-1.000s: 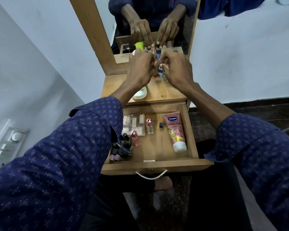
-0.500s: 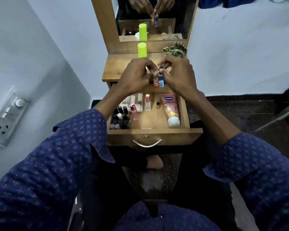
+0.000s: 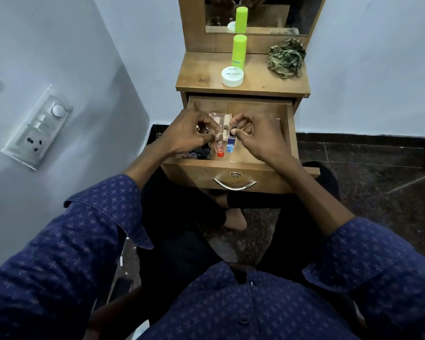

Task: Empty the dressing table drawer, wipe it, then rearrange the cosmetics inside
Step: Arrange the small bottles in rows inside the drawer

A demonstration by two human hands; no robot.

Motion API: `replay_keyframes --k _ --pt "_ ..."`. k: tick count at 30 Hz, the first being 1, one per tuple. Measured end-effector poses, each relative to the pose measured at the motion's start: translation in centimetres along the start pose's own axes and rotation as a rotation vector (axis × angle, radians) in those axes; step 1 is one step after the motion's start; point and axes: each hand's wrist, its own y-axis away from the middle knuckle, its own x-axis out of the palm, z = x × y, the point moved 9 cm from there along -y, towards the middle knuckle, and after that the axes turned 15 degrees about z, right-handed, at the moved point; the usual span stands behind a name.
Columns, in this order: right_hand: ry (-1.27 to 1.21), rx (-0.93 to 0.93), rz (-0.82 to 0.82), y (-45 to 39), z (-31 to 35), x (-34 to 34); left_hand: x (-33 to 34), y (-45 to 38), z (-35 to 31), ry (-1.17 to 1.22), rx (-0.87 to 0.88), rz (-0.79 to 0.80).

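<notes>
Your left hand point(image 3: 184, 133) over open drawer point(image 3: 290, 123), fingers point(image 3: 212, 136) pinched on top of small bottle with red base point(image 3: 220, 149). Your right hand point(image 3: 260, 136) beside it, fingers point(image 3: 234, 132) clamped on dark cap of small blue bottle point(image 3: 230, 144). 2 bottles upright, side by side, near drawer front; contact with drawer floor unclear. Dark nail polish bottles point(image 3: 201, 153) clustered in drawer's front-left corner, partly hidden by left hand. Clear case point(image 3: 222, 119) behind hands. On bench point(image 3: 196, 77): green tube point(image 3: 239, 51) upright, white jar point(image 3: 232, 76) just in front of it, crumpled cloth point(image 3: 286, 57) at right.
</notes>
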Motion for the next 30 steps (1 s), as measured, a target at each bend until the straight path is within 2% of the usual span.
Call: replay_keyframes --k 8,17,23,30 --pt "0.017 0.022 0.110 -0.2 0.8 4.1 -0.1 2.3 3.1 0.080 -0.038 0.046" --pt "0.020 0.045 0.160 -0.1 1.3 5.3 -0.2 2.5 3.9 -0.008 -0.085 0.071" --pt "-0.111 0.083 0.272 -0.6 0.8 7.5 1.4 2.2 3.7 -0.112 -0.119 0.227" --pt "-0.274 0.180 0.456 -1.5 -0.8 9.2 1.6 1.5 4.4 -0.096 -0.159 0.258"
